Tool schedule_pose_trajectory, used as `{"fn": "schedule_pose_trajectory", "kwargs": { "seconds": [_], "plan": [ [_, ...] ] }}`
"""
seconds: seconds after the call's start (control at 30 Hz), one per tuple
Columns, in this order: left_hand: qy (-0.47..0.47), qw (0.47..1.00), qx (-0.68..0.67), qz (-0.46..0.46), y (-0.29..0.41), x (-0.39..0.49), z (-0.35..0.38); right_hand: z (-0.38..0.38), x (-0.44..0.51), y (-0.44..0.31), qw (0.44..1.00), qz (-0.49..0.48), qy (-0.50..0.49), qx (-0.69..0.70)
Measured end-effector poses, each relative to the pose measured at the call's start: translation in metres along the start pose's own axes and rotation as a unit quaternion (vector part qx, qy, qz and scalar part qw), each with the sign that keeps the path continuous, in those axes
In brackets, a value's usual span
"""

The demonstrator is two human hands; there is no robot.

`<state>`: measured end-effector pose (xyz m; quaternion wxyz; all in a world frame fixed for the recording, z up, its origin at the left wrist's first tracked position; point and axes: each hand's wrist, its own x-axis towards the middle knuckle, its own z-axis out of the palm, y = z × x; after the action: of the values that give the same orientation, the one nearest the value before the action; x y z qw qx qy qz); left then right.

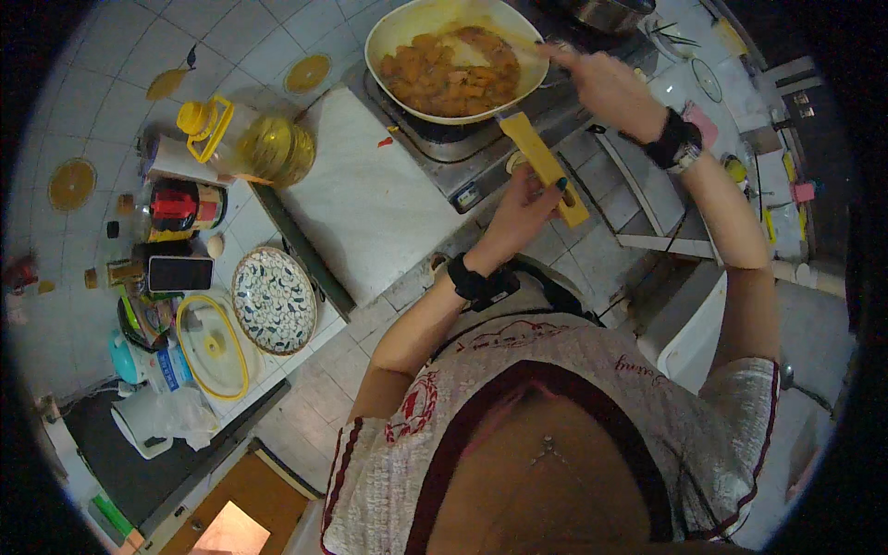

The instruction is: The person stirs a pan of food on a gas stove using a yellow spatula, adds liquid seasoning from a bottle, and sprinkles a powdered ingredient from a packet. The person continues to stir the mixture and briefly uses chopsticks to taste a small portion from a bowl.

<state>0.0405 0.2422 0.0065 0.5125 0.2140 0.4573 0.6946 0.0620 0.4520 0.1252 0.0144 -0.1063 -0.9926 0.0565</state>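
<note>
A light-coloured pan (456, 59) with browned chunks of food (458, 78) sits over the gas stove (451, 156). Its yellow handle (538, 163) points down toward me, and my left hand (517, 215) is closed around the lower part of it. Above the pan's right rim is my right hand (614, 90), fingers closed on the end of a utensil that reaches into the pan; its shape is blurred. Both wrists wear dark bands.
Left of the stove, a large oil bottle (267, 147) stands by a white board (368, 201). Farther left are a patterned plate (274, 300), a yellow-rimmed lid (211, 347), a phone (181, 273) and sauce bottles. A dark pot (610, 14) sits at the upper right.
</note>
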Motion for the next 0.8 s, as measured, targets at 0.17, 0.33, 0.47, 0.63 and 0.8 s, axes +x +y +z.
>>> {"fn": "schedule_pose_trajectory", "kwargs": {
  "seconds": [0.17,0.33,0.47,0.63,0.8],
  "plan": [
    [-0.010,0.999,-0.033,0.023,-0.006,0.005,-0.001,-0.028,-0.039,-0.021,0.996,-0.004,-0.072,0.050],
    [-0.001,0.997,-0.079,0.002,-0.008,0.002,-0.001,-0.107,-0.051,-0.006,0.993,0.063,-0.097,0.034],
    [0.003,1.000,-0.027,0.003,-0.005,0.000,0.001,-0.085,-0.039,0.003,0.994,-0.077,-0.053,0.060],
    [-0.016,0.999,-0.040,-0.004,-0.001,-0.002,0.001,0.000,-0.006,0.008,0.989,-0.017,0.023,0.144],
    [-0.010,0.999,-0.027,-0.029,0.003,-0.003,-0.002,0.001,-0.014,-0.015,0.992,-0.054,0.023,0.112]
  ]
}}
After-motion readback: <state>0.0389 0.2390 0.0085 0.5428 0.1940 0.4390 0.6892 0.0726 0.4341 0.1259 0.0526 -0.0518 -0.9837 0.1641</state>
